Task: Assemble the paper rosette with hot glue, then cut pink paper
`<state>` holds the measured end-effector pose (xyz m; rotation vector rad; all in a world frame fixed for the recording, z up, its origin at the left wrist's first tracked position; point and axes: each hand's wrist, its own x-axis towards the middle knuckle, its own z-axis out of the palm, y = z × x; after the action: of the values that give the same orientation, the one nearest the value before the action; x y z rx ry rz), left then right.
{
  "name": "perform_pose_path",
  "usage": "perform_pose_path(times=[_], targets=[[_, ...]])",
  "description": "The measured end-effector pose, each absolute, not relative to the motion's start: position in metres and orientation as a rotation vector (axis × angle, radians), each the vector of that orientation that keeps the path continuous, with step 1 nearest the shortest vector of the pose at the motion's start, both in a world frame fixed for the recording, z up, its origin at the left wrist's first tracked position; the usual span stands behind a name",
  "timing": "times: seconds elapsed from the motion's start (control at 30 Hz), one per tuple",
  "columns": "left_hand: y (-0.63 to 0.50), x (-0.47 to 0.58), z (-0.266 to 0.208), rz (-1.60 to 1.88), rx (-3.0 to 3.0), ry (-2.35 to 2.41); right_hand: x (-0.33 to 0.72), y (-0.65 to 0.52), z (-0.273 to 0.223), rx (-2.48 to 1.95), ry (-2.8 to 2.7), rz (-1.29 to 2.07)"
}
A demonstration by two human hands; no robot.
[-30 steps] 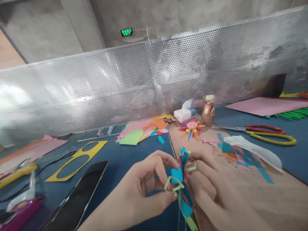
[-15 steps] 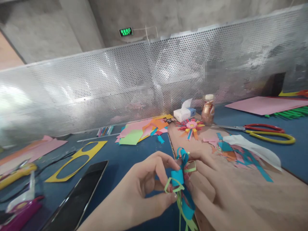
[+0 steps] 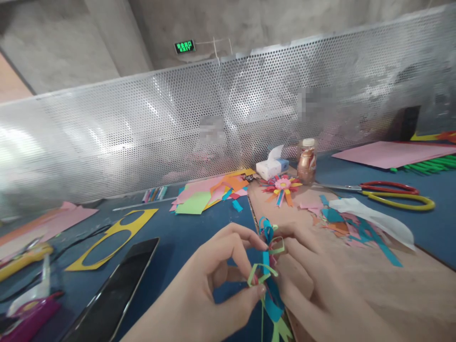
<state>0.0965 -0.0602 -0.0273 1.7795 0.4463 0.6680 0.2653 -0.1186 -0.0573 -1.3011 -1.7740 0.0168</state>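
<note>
Between my two hands, just above the table edge of the board, is a paper flower (image 3: 273, 295) of blue and light green strips bent into loops, with some pink at its middle. My left hand (image 3: 221, 280) pinches a green loop on its left side between thumb and fingers. From the right, my right hand (image 3: 309, 280) grips the flower's other side; its fingertips are partly hidden behind the strips. Two green strip ends hang below. Farther back on the board lies a finished-looking multicoloured paper flower (image 3: 282, 184) with a pink centre.
Scissors (image 3: 392, 194) and paper scraps (image 3: 342, 223) lie to the right on a brown board (image 3: 399, 299). A jar (image 3: 307, 161) and tissue pack (image 3: 272, 168) stand behind. On the left are a phone (image 3: 114, 289), a cut yellow sheet (image 3: 137, 219), a yellow tool (image 3: 24, 261) and coloured paper (image 3: 194, 203).
The paper flower has turned slightly, so its blue loop now shows narrower. My left fingers have shifted a little to the right with the green loop. Both hands keep hold.
</note>
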Motion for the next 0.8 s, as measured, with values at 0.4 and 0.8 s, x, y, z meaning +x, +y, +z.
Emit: perform_pose_path(times=[0.4,0.8], targets=[[-0.061,0.093,-0.027,0.685,1.722,0.398,0.263,-0.117,-0.057,-1.366,-1.789,0.025],[-0.045,0.09,-0.024,0.729,1.412,0.281,0.268,-0.115,-0.052,-1.356,-1.78,0.17]])
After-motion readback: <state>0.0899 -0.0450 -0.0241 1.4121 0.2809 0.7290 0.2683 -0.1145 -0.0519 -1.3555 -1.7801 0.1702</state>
